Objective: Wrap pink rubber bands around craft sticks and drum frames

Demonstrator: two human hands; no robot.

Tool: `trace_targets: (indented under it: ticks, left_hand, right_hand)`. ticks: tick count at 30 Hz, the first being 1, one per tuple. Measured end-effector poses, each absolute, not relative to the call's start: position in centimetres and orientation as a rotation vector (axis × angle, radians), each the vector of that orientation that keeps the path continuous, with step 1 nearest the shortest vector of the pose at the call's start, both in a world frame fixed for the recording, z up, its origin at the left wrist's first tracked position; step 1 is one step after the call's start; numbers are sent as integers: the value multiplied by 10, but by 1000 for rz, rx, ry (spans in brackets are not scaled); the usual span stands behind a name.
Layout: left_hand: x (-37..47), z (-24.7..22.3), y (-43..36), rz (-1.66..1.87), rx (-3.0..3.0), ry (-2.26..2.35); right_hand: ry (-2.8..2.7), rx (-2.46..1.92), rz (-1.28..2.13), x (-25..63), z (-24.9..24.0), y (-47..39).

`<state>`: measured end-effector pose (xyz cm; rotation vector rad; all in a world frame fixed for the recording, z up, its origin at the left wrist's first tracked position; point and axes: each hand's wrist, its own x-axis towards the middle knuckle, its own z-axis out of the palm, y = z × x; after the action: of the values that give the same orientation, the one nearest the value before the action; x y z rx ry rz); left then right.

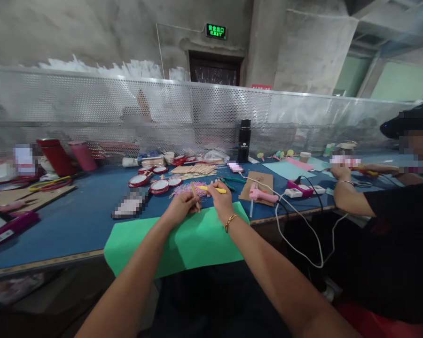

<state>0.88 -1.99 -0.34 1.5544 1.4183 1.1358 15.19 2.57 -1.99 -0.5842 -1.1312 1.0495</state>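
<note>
My left hand point(182, 207) is closed on a flat wooden craft stick point(195, 193), held upright and slightly tilted. In my right hand point(221, 200) is a slim yellow pen-shaped tool point(216, 189), its tip pointing left at the stick; its exact kind is unclear. Both hands are above a green sheet point(197, 244) that drapes over the table's front edge. Just behind them spreads a pile of small pink and purple bands point(187, 189). Farther back lies a heap of wooden craft sticks point(193, 170). Small red-rimmed drums point(160, 186) sit left of the bands.
A pink glue gun point(259, 193) rests on cardboard point(251, 180) at right, with white cables point(303, 228) hanging over the edge. Green-handled pliers point(234, 180) lie nearby. A black bottle point(244, 141) stands behind. At far right a co-worker's arm point(352, 201) reaches over the table.
</note>
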Motion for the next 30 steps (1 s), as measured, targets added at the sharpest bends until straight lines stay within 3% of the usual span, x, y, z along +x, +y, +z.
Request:
trace_targets:
  ticks: [30]
  left_hand:
    - [8,-5,-18,1138,1578,1434]
  right_hand:
    - [-1103,-563,1106,151,-20,27]
